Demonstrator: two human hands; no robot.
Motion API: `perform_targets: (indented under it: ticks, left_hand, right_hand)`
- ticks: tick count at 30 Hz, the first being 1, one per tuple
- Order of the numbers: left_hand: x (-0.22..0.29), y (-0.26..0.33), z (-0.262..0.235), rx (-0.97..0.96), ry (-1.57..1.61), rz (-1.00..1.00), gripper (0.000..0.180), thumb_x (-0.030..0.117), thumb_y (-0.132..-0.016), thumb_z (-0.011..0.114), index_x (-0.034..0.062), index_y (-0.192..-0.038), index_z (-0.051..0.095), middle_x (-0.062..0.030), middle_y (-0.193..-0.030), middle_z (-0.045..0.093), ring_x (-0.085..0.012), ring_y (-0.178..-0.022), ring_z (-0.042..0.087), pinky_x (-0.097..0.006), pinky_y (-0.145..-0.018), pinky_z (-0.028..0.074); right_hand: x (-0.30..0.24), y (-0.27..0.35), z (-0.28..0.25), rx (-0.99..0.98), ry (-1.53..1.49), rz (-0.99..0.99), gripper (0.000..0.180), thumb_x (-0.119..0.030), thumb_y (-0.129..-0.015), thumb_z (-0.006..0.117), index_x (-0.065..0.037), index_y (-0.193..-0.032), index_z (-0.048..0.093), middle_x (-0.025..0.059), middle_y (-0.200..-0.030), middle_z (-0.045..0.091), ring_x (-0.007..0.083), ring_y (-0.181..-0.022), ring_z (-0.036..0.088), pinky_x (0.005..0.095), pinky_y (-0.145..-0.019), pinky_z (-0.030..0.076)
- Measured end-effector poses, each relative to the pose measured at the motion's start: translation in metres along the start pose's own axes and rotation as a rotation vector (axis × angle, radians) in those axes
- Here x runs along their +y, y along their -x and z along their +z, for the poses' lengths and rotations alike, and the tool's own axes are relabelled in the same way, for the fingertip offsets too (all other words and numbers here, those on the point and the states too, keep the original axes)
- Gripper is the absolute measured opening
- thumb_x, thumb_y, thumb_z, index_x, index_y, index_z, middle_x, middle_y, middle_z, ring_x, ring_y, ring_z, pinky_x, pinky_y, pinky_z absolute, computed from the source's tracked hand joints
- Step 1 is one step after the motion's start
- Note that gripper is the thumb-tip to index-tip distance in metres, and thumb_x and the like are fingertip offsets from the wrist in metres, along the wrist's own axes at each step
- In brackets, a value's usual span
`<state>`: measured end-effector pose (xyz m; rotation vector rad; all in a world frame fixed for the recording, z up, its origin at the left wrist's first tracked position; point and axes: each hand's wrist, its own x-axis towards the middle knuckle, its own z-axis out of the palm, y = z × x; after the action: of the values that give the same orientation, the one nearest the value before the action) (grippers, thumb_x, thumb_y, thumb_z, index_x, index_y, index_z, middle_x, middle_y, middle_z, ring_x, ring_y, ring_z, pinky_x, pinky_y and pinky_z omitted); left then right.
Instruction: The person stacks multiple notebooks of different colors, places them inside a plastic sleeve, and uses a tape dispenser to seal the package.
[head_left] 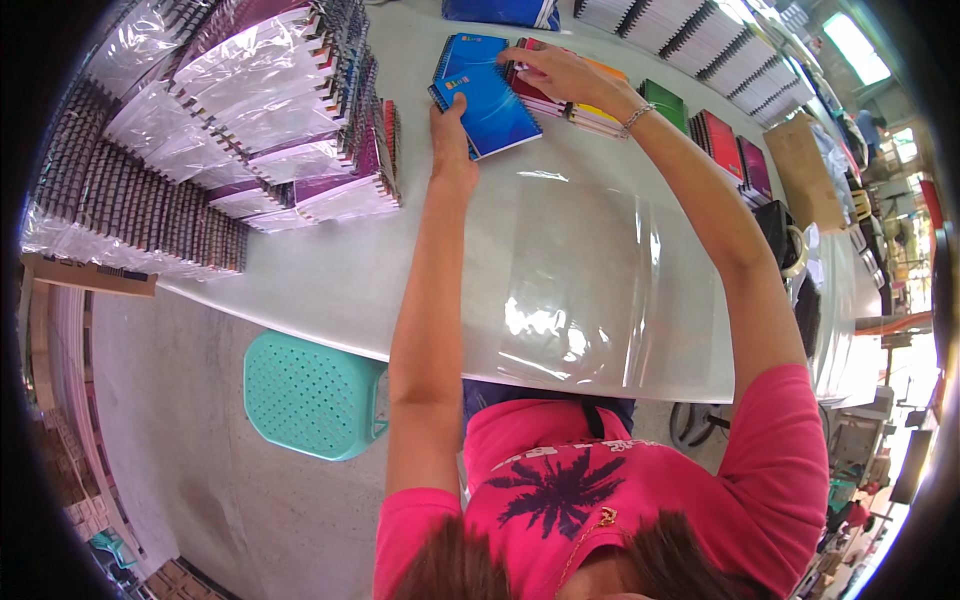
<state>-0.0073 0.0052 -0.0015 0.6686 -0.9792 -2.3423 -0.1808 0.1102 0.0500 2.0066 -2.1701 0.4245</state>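
Observation:
My left hand (pixel 452 140) grips a blue spiral notebook (pixel 495 118) by its left edge, thumb on top of the cover. The notebook is tilted and overlaps another blue notebook (pixel 472 50) lying behind it. My right hand (pixel 548 70) reaches over a stack of red spiral notebooks (pixel 540 100), just right of the blue ones. Its fingers are partly bent and apart, with the fingertips by the stack's spiral edge and close to the blue notebooks. Whether they touch a cover is unclear.
Yellow (pixel 600 112), green (pixel 664 102), red (pixel 716 142) and purple notebooks (pixel 754 168) run rightward along the table (pixel 440 270). Tall plastic-wrapped notebook stacks (pixel 260 110) stand left. White spiral-bound stacks (pixel 690 40) line the back. Clear plastic (pixel 590 290) covers the front; a turquoise stool (pixel 312 395) stands below.

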Motion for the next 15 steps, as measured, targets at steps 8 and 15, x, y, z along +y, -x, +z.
perform_targets:
  ticks: [8,15]
  left_hand:
    - [-0.004,-0.008,-0.006,-0.036,-0.008,-0.008,0.044,0.027,-0.095,0.056,0.0045,-0.130,0.042,-0.0130,-0.122,0.054,-0.0262,-0.107,0.059,-0.038,-0.089,0.052]
    - [0.014,0.016,0.015,-0.257,0.232,0.001,0.043,0.037,-0.095,0.055,0.0045,-0.123,0.053,-0.0126,-0.118,0.061,-0.0222,-0.107,0.061,-0.042,-0.095,0.049]
  right_hand:
    - [-0.027,0.007,-0.008,0.175,0.130,0.191,0.026,-0.011,-0.090,0.053,-0.007,-0.116,0.049,0.0179,-0.103,0.062,0.0372,-0.086,0.064,0.0444,-0.072,0.053]
    - [-0.115,0.028,-0.019,0.345,0.342,0.240,0.035,-0.010,-0.088,0.055,-0.008,-0.121,0.045,0.0173,-0.111,0.060,0.0357,-0.089,0.064,0.0440,-0.069,0.054]
